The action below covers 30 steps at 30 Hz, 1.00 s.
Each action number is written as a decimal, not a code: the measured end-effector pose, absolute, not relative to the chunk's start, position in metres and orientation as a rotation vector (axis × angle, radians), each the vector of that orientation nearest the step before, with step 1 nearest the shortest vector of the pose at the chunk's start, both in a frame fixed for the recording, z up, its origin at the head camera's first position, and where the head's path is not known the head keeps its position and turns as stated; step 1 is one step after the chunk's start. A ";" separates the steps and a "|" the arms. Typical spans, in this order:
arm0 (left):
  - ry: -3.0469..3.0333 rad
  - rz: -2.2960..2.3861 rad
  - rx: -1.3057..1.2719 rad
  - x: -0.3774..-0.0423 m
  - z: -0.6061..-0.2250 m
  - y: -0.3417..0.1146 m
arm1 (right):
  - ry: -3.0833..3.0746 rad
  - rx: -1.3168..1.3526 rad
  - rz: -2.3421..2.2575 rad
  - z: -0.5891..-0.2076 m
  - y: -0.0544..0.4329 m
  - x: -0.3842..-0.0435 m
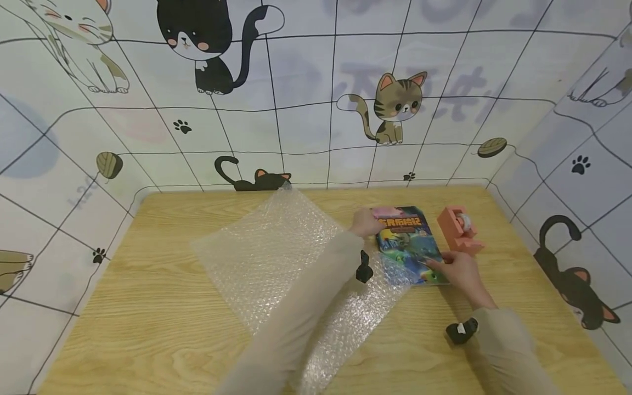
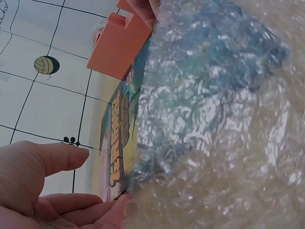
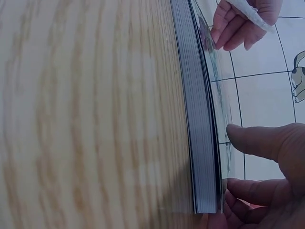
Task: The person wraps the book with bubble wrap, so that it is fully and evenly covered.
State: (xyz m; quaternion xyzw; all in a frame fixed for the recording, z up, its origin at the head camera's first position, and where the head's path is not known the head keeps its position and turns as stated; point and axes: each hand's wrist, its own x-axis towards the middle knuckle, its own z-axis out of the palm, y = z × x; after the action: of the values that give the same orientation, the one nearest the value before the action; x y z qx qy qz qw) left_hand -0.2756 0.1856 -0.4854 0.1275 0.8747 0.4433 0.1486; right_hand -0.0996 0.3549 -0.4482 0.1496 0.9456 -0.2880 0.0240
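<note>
A thick book (image 1: 406,241) with a colourful illustrated cover and orange title lettering lies on the table, its page edges (image 3: 198,124) facing the right wrist camera. My left hand (image 1: 366,222) is at the book's far left corner, fingers straight along its edge and thumb lifted apart. With my right hand (image 1: 461,271) I grip the near right part, thumb over the cover and fingers against the side. A sheet of clear bubble wrap (image 1: 266,241) spreads to the left and overlaps the book's near left corner. My left forearm crosses over the sheet.
A coral-pink tape dispenser (image 1: 456,230) stands just right of the book, close to my right hand. The wooden table (image 1: 148,307) meets a cat-patterned cloth backdrop (image 1: 306,126) at the back and sides.
</note>
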 end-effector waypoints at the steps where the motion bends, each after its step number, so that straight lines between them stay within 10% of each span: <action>1: 2.504 1.278 0.358 -0.282 -0.496 0.191 | 2.919 0.474 -0.897 -0.448 0.355 -0.100; 5: 2.573 1.310 0.407 -0.310 -0.544 0.211 | 2.911 0.491 -0.909 -0.448 0.356 -0.103; 14: 2.238 1.458 -0.233 -0.251 -0.435 0.176 | 2.884 0.555 -0.995 -0.455 0.359 -0.102; 30: 2.029 1.673 -0.312 -0.252 -0.443 0.179 | 2.763 0.555 -1.074 -0.451 0.359 -0.099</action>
State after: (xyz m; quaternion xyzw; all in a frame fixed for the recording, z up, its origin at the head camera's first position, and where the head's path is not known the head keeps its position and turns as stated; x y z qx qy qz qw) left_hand -0.2519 0.1792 -0.4428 -0.1144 0.7430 0.6126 0.2440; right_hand -0.0993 0.3588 -0.4510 0.1837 0.9143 -0.3555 0.0628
